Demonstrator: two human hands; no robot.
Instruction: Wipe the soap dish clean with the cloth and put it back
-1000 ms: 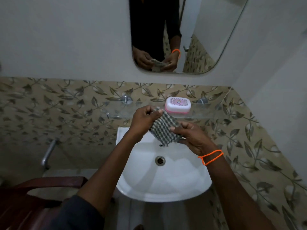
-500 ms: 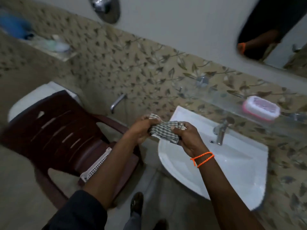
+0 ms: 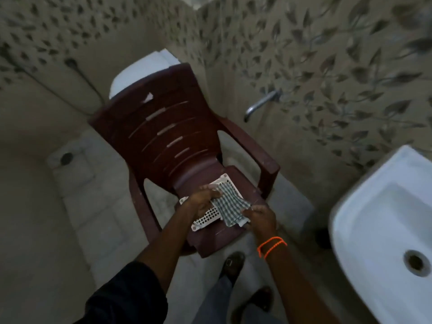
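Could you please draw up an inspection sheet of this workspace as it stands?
Surface: dark red plastic chair; its seat bears the job's things.
Job's things: white perforated plastic soap dish lies on the seat; green-and-white checked cloth is spread over it.
Clutter: nothing seen.
Grips: left hand and right hand each pinch an end of the cloth.
Cables: thin dark hose on the wall.
Surroundings: white ceramic basin at right, metal wall tap, leaf-patterned tiles, white toilet behind the chair.
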